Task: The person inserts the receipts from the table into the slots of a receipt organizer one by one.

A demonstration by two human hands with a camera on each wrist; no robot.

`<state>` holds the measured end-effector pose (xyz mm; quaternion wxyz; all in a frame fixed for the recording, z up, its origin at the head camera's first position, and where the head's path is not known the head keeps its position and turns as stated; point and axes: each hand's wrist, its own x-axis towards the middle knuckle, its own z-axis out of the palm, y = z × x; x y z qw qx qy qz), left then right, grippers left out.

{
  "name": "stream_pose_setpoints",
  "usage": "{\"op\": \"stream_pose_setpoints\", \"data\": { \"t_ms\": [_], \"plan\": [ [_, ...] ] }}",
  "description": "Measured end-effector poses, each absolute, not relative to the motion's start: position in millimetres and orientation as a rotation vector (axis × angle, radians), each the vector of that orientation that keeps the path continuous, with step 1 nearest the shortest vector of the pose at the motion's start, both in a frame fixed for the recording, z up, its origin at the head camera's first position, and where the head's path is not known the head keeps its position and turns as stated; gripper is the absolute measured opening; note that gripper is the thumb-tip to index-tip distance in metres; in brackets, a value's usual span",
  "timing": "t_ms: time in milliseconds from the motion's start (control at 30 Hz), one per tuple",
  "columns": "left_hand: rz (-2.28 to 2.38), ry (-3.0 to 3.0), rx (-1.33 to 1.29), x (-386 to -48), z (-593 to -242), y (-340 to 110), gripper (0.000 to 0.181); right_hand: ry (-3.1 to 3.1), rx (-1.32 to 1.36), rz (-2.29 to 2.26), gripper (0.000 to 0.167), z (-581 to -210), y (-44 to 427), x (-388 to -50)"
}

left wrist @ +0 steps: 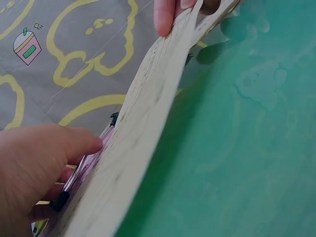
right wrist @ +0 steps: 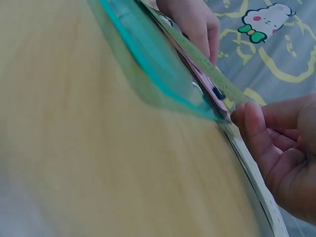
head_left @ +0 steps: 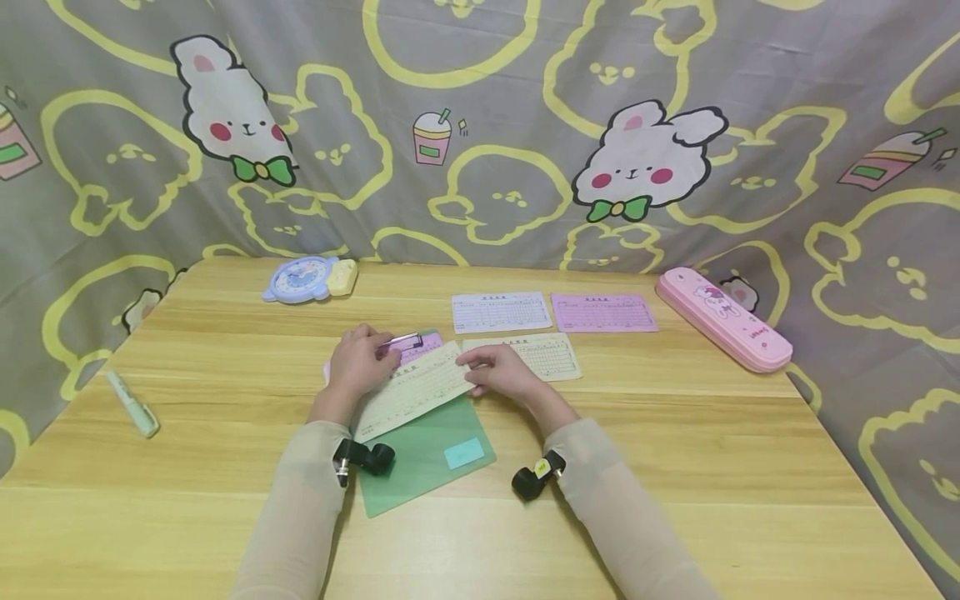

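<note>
My left hand (head_left: pixel 358 362) grips the metal clip (head_left: pixel 405 342) at the top of a green clipboard (head_left: pixel 420 479), thumb on the clip side and fingers around the edge. A purple printed sheet (head_left: pixel 429 343) shows under the clip. Across the board's upper part lies a tilted cream printed form (head_left: pixel 416 390). My right hand (head_left: pixel 504 372) pinches its right corner between thumb and fingers. In the left wrist view the cream form (left wrist: pixel 143 133) bows up from the green board (left wrist: pixel 227 148). The right wrist view shows the pinching fingertips (right wrist: pixel 254 116) close to the board's corner.
Behind the right hand lie another cream form (head_left: pixel 551 358), a white form (head_left: pixel 501 312) and a purple form (head_left: pixel 603 313). A pink pencil case (head_left: pixel 723 321) is at right, a blue clock-shaped toy (head_left: pixel 302 279) at back left, and a pale green marker (head_left: pixel 133 406) at left.
</note>
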<state>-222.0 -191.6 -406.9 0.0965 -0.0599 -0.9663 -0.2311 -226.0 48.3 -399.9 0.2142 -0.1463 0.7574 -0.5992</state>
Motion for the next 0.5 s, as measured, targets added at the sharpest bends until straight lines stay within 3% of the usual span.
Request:
{"op": "stream_pose_setpoints", "data": {
  "t_ms": [500],
  "plan": [
    [-0.611, -2.854, -0.165, -223.8, -410.0, -187.5, 0.041, 2.126, -0.404, -1.666, 0.027, -403.3, 27.9, -226.0]
  ]
}}
